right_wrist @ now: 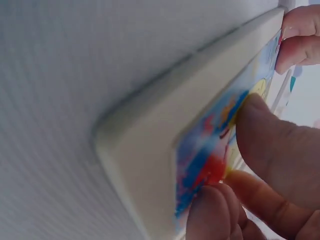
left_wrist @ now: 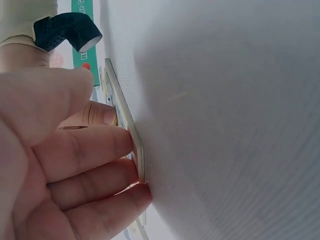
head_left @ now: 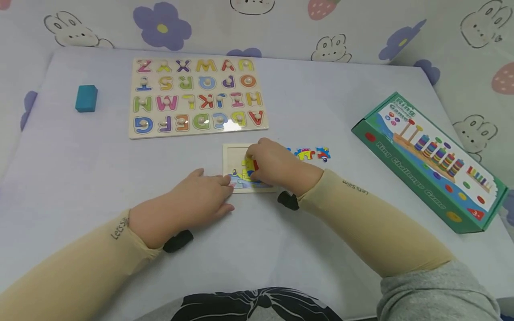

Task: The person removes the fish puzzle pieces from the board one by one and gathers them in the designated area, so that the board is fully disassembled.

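A small wooden jigsaw tray [head_left: 233, 152] lies flat before me, its lower part filled with blue and yellow picture pieces. My right hand [head_left: 277, 164] is over the tray's right side, thumb and fingers pinching a yellow and red puzzle piece [right_wrist: 216, 167] at the picture's surface; part of that piece is hidden. At the lower left corner, my left hand [head_left: 196, 196] touches the tray's edge with its fingers extended. Loose puzzle pieces lie right of the tray, among them a yellow one [head_left: 305, 154] and a blue and red one [head_left: 323, 154]; the right hand partly covers another.
Behind the tray lies a wooden alphabet board [head_left: 196, 130] with knobbed letters. A teal block [head_left: 86, 98] sits at the far left. On the right, a green Ring Challenge Game box [head_left: 425, 165] lies at an angle. White cloth [head_left: 120, 174] covers the table.
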`<state>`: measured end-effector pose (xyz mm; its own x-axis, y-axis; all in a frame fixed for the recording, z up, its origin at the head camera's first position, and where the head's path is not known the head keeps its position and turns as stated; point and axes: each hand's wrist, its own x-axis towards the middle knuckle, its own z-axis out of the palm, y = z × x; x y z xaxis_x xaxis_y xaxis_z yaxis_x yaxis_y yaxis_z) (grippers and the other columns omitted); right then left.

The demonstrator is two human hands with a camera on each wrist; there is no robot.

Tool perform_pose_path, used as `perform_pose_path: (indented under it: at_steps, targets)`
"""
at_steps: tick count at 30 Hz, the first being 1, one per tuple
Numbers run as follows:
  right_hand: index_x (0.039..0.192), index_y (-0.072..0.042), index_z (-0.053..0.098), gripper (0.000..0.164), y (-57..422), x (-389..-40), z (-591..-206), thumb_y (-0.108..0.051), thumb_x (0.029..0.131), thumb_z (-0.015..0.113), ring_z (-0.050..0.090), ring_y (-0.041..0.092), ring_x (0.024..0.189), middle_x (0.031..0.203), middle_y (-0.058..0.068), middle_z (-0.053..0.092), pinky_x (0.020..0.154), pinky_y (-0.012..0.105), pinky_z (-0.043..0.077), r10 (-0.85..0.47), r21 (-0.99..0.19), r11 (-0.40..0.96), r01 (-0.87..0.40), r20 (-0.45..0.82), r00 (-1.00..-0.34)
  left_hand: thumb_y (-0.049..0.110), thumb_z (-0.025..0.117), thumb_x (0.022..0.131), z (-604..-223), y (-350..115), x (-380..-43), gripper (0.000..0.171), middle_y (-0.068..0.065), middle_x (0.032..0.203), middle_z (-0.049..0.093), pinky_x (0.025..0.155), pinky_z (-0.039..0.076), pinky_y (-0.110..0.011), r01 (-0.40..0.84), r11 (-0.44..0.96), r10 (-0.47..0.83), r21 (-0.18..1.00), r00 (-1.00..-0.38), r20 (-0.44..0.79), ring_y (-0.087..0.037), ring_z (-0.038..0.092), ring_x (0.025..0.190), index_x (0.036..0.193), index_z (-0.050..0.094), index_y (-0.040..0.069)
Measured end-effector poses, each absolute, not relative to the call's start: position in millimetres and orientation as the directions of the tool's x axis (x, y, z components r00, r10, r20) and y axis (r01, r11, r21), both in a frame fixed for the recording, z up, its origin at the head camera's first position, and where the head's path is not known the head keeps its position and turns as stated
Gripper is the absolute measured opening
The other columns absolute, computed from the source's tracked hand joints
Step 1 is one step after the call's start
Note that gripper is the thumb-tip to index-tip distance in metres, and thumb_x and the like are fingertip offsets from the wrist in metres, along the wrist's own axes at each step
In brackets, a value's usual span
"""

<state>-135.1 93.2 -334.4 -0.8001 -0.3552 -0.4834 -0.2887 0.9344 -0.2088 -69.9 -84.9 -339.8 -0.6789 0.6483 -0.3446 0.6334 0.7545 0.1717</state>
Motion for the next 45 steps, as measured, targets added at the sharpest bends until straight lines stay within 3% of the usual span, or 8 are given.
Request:
perform_pose_path:
  at_steps: [9, 20, 23, 30, 34, 45]
  targets:
    - [0.118, -0.013, 0.051, 0.044, 96, -134, -335, -0.019, 0.083, 0.077, 0.053, 0.02, 0.098, 0.111, 0.005, 0.058, 0.088, 0.032, 0.05, -0.356, -0.326, 0.919, -0.224, -0.434, -0.828, 0.043, 0.055, 0.096, -338, -82, -71, 0.052, -0.011, 0.141, 0.055, 0.109, 0.033, -0.059, 0.64, 0.752, 0.648, 0.156, -0.677, -0.349, -0.024, 0.05, 0.133, 0.132, 0.059, 0.005]
    - [0.132, -0.015, 0.055, 0.045, 96, -132, -336, -0.017, 0.089, 0.069, 0.053, 0.02, 0.106, 0.117, 0.003, 0.063, 0.102, 0.035, 0.046, -0.359, -0.315, 0.921, -0.229, -0.461, -0.812, 0.043, 0.058, 0.095, -337, -70, -72, 0.048, -0.008, 0.122, 0.066, 0.108, 0.031, -0.063, 0.64, 0.757, 0.636, 0.132, -0.675, -0.374, -0.024, 0.06, 0.118, 0.133, 0.057, 0.014]
    - [0.134, -0.013, 0.054, 0.044, 97, -132, -336, -0.019, 0.092, 0.065, 0.054, 0.019, 0.104, 0.117, 0.003, 0.063, 0.102, 0.034, 0.046, -0.381, -0.278, 0.92, -0.276, -0.468, -0.798, 0.043, 0.059, 0.094, -336, -65, -71, 0.049, -0.009, 0.118, 0.067, 0.108, 0.031, -0.063, 0.651, 0.754, 0.628, 0.093, -0.672, -0.391, -0.026, 0.062, 0.114, 0.134, 0.057, 0.015]
    - [0.121, -0.01, 0.059, 0.027, 94, -135, -337, -0.02, 0.097, 0.057, 0.054, 0.018, 0.096, 0.107, 0.002, 0.063, 0.093, 0.032, 0.049, -0.438, -0.173, 0.898, -0.404, -0.447, -0.78, 0.042, 0.059, 0.095, -331, -63, -69, 0.046, -0.009, 0.111, 0.068, 0.109, 0.031, -0.062, 0.662, 0.748, 0.627, 0.05, -0.681, -0.378, -0.027, 0.065, 0.106, 0.131, 0.06, 0.013]
    - [0.122, -0.013, 0.06, 0.028, 89, -142, -336, -0.02, 0.095, 0.06, 0.052, 0.017, 0.096, 0.103, 0.0, 0.06, 0.092, 0.032, 0.048, -0.472, -0.15, 0.877, -0.456, -0.44, -0.764, 0.043, 0.058, 0.095, -331, -63, -70, 0.045, -0.009, 0.108, 0.069, 0.108, 0.031, -0.062, 0.664, 0.747, 0.625, 0.043, -0.678, -0.386, -0.025, 0.065, 0.105, 0.13, 0.061, 0.014]
    - [0.111, -0.011, 0.067, 0.027, 93, -156, -330, -0.03, 0.092, 0.066, 0.054, 0.019, 0.089, 0.098, 0.001, 0.061, 0.088, 0.031, 0.049, -0.584, -0.031, 0.752, -0.658, -0.494, -0.644, 0.042, 0.057, 0.095, -331, -60, -71, 0.044, -0.009, 0.105, 0.07, 0.107, 0.033, -0.062, 0.677, 0.734, 0.64, 0.045, -0.668, -0.38, -0.025, 0.065, 0.103, 0.129, 0.062, 0.015]
